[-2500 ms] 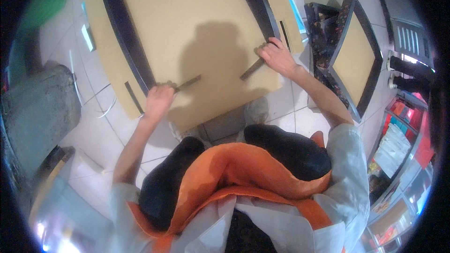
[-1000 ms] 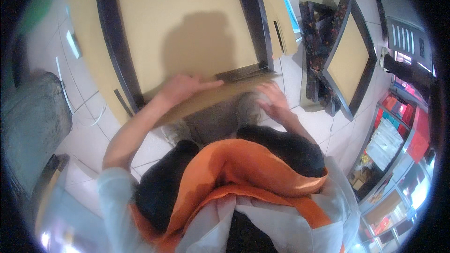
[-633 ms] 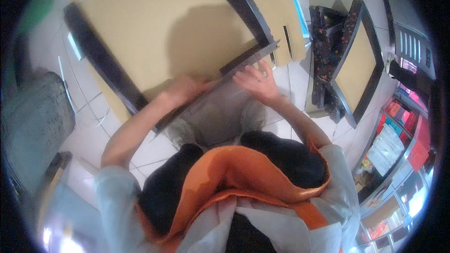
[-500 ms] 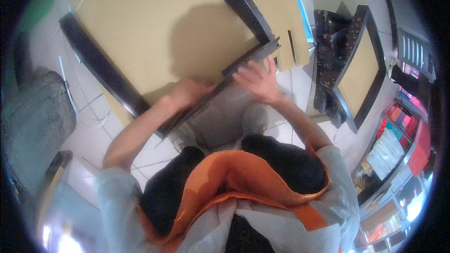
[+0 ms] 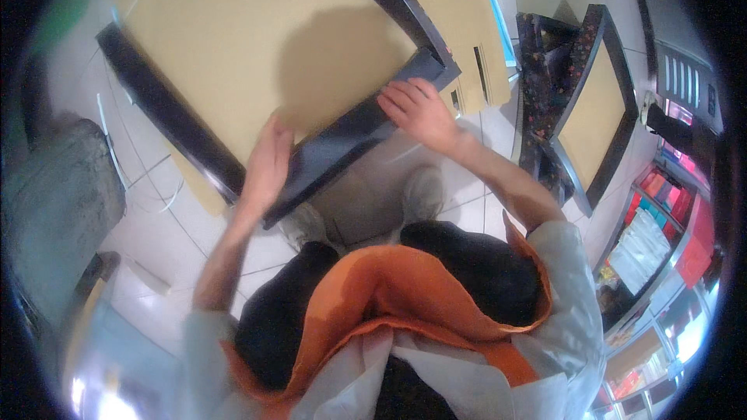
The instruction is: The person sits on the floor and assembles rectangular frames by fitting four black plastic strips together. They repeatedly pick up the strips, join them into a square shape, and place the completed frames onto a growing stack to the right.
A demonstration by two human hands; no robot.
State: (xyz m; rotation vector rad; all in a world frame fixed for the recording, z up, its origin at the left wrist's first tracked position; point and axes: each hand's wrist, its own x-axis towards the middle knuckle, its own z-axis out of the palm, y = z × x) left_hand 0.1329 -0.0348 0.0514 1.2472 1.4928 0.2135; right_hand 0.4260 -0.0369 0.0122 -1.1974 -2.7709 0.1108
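Note:
A large tan board (image 5: 226, 31) lies in front of me, with a raised black rim along its sides. The black strip on its near side (image 5: 331, 155) shows a broad, smooth face that slants from lower left to upper right. My left hand (image 5: 268, 159) rests at the left part of this strip, fingers together and stretched out. Near the strip's right end, my right hand (image 5: 419, 110) lies over it with fingers extended, close to the corner with the right black side (image 5: 397, 4). The left black side (image 5: 167, 105) runs down to the near corner.
At the right stands a smaller black-rimmed tan panel (image 5: 595, 120) beside dark, speckled pieces (image 5: 537, 85). A rough grey block (image 5: 62, 194) sits at left. A thin white cord (image 5: 109, 136) lies on the tiles. Shelves with red items (image 5: 673, 210) stand far right. My shoes (image 5: 422, 190) are below the strip.
The near black strip has turned so that its broad face shows. My left hand has moved left and now lies flat; my right hand has come down onto the strip.

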